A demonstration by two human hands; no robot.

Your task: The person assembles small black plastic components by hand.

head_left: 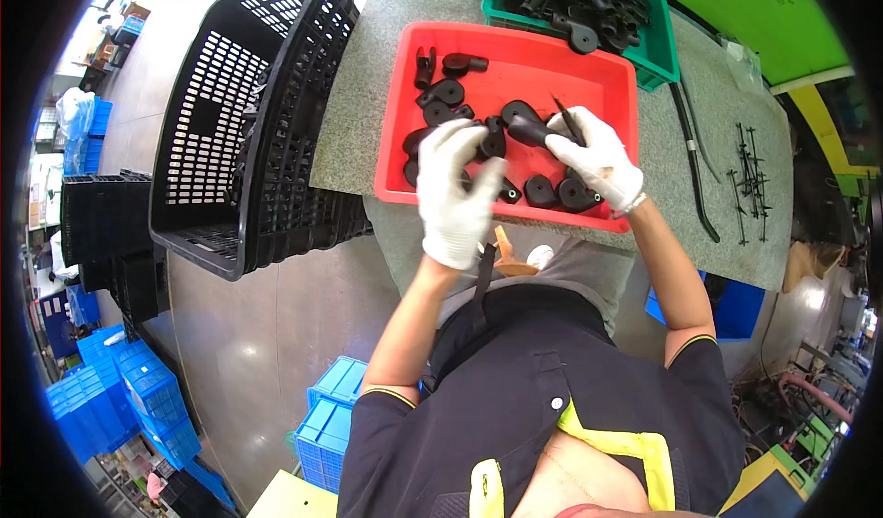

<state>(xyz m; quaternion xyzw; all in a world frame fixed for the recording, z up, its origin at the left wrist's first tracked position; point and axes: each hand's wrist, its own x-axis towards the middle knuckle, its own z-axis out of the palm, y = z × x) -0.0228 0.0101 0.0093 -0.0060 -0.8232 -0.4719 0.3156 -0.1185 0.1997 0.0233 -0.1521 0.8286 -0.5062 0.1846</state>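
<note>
Right hand (598, 156) around a black part (529, 132), left hand (455, 191) half-spread

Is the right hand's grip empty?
No: the gloved right hand has a rounded black part between thumb and fingers, over the red tray.

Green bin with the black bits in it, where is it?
In the head view, the green bin sits on the grey table near the top, right of centre, just past the red tray.
</note>
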